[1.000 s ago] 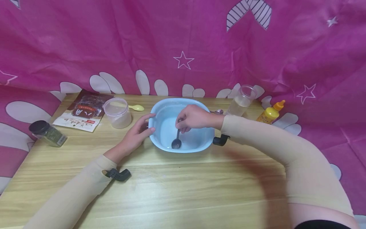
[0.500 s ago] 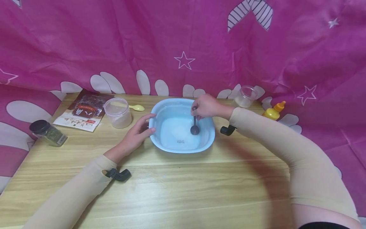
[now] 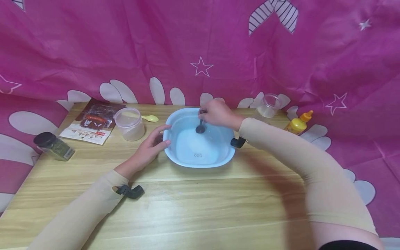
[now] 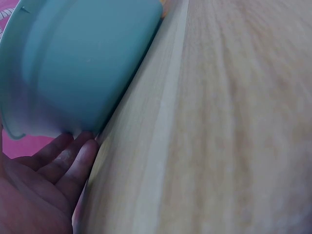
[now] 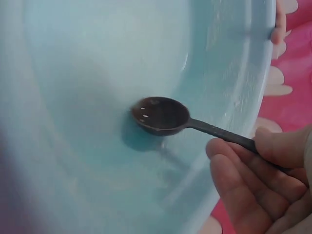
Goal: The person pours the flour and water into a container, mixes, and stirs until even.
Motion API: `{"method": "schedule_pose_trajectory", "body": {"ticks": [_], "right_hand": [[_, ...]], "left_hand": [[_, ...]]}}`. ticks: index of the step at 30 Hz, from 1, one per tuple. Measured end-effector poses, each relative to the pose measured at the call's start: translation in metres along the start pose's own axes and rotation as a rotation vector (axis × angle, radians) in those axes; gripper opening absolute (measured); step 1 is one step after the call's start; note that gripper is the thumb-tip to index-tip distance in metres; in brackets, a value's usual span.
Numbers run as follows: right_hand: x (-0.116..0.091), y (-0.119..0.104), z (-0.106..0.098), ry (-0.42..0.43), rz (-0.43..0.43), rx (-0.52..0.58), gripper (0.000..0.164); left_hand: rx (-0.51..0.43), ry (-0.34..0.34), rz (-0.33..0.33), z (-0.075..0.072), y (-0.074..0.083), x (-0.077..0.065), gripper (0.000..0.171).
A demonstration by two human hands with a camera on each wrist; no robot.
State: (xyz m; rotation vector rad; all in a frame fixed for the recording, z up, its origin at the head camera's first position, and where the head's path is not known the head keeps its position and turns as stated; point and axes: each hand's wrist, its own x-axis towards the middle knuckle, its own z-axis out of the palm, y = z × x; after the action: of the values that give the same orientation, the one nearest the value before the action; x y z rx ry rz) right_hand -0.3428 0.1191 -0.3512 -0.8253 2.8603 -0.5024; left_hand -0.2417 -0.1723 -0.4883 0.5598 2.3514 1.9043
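A light blue plastic basin stands on the wooden table. At its left side, my left hand holds the rim, thumb and forefinger over the edge. Its other fingers reach the outer wall, as the left wrist view shows. My right hand pinches the handle of a dark measuring spoon over the far part of the basin. The spoon's bowl appears to hold some shiny liquid, and clear liquid seems to lie in the basin. The spoon's handle end is hidden in the hand.
Left of the basin are a lidded tub, a yellow spoon, a printed food packet and a black-capped jar. Behind the right arm stand a clear container and a yellow squeeze bottle. A pink curtain hangs behind.
My right hand has carried the spoon from the near part of the basin to the right side, then left and back toward the far wall. The left hand stays put.
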Motion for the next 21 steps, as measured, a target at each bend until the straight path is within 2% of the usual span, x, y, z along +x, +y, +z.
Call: {"method": "schedule_pose_trajectory", "body": {"ticks": [6,12,17,21], "right_hand": [[-0.001,-0.018,0.009,-0.061,0.025,0.147,0.017],[-0.01,-0.031,0.019,-0.121,-0.067,0.213,0.017],[-0.021,-0.033,0.021,-0.242,-0.12,0.309,0.012],[-0.026,-0.027,0.016,-0.346,-0.126,0.326,0.009]], "left_hand": [[-0.003,-0.009,-0.005,0.0,0.0,0.0,0.06],[-0.024,-0.021,0.014,0.001,0.001,0.0,0.06],[-0.031,-0.019,0.013,0.001,0.001,0.001,0.06],[-0.029,-0.011,0.012,0.001,0.002,0.001,0.06]]}}
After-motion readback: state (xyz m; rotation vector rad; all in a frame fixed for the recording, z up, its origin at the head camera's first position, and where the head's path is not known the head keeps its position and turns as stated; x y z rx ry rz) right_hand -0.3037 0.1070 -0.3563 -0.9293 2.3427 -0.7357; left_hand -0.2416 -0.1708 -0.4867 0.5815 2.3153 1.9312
